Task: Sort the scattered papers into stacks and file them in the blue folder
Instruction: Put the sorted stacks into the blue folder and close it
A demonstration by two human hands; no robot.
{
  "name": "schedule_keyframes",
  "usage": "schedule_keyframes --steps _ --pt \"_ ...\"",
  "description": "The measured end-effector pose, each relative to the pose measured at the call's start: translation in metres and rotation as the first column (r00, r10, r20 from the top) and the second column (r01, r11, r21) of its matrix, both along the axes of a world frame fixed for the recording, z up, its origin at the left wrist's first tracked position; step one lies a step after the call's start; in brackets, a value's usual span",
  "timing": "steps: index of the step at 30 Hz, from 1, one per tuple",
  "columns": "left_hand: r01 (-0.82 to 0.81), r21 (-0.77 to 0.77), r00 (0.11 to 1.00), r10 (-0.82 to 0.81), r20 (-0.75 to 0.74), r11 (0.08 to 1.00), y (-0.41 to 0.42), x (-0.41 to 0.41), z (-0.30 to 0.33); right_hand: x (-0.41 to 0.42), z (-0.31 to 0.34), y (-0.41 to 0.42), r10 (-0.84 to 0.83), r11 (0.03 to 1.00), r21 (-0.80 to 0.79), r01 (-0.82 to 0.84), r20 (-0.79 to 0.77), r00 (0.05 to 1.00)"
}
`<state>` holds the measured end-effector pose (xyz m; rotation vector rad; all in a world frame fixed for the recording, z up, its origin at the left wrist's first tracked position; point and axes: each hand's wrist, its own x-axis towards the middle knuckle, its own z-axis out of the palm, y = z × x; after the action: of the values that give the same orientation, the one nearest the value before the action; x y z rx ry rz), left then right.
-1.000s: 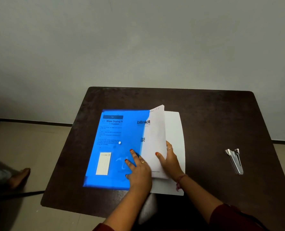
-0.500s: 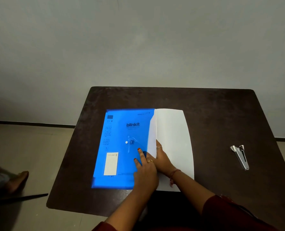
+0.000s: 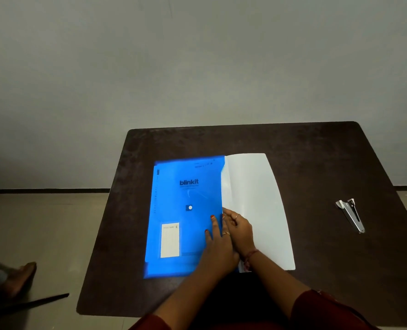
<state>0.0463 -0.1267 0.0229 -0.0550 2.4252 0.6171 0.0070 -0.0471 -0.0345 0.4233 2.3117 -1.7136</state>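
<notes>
The blue folder point(image 3: 185, 210) is pressed flat by the left hand point(image 3: 218, 244); papers point(image 3: 254, 210) are pinched by the right hand point(image 3: 239, 231) on the table point(image 3: 316, 163).

The right hand point(image 3: 239, 231) is hiding its fingertips under the blue folder point(image 3: 185, 210); small print showing through is blurring; a foot point(image 3: 19, 278) is running off the left edge.

1. Blue folder point(image 3: 185, 210): translucent plastic, lying flat on the dark table, long side running away from the viewer; white snap button near its middle, pale label pocket at its near left.
2. Papers point(image 3: 190, 183): showing through the blue cover, with "blinkit" print legible.
3. White flap point(image 3: 257, 206): opened out to the folder's right, lying nearly flat, slightly bowed.
</notes>
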Motion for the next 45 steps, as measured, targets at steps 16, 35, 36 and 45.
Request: schedule_keyframes --steps 16,35,36,45 --pt "-0.614 0.136 0.753 0.629 -0.192 0.777 -0.143 -0.027 -0.015 -0.023 -0.014 -0.005 -0.138 0.959 -0.205 0.196 0.266 0.954" --pt "-0.854 0.489 0.372 0.867 0.331 0.179 -0.190 -0.014 -0.041 -0.012 -0.005 -0.014 -0.093 0.991 -0.087 0.103 0.115 0.989" --pt "-0.850 0.497 0.373 0.865 0.335 0.174 -0.190 -0.014 -0.041 -0.013 -0.005 -0.014 -0.083 0.993 -0.079 0.093 0.116 0.990" --pt "-0.838 0.539 0.334 0.860 0.386 0.084 -0.192 -0.017 -0.041 -0.014 -0.007 -0.013 -0.159 0.949 -0.235 0.211 0.224 0.962"
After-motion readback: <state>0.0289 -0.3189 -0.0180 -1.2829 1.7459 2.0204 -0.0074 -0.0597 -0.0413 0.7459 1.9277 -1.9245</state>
